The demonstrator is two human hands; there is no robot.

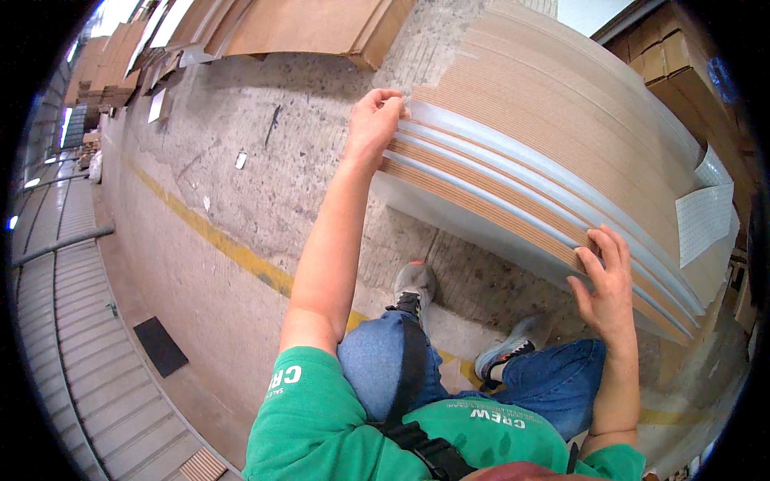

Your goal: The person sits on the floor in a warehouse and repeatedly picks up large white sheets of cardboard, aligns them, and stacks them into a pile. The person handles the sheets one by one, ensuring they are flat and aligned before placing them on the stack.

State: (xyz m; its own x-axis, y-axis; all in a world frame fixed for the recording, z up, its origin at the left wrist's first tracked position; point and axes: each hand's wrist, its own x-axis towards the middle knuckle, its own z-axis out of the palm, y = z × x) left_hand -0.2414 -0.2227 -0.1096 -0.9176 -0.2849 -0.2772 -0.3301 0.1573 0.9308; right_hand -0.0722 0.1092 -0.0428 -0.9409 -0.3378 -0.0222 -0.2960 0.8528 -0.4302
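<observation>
A large stack of brown cardboard sheets (513, 104) fans out in front of me, with bluish-white strips showing between the layers along its near side. At the stack's left end, my left hand (375, 127) is closed with thumb and fingers pinched at the corner of the sheets. My right hand (608, 289) lies against the near edges farther right. Its fingers are spread and the fingertips touch the layered edges, without gripping any sheet.
Flat cardboard (305, 28) is piled at the upper left. Brown boxes (670, 60) stand at the upper right, near a loose white perforated sheet (704, 220). A yellow line (212, 228) crosses the concrete floor, where a black mat (160, 346) lies by the ribbed wall (96, 361).
</observation>
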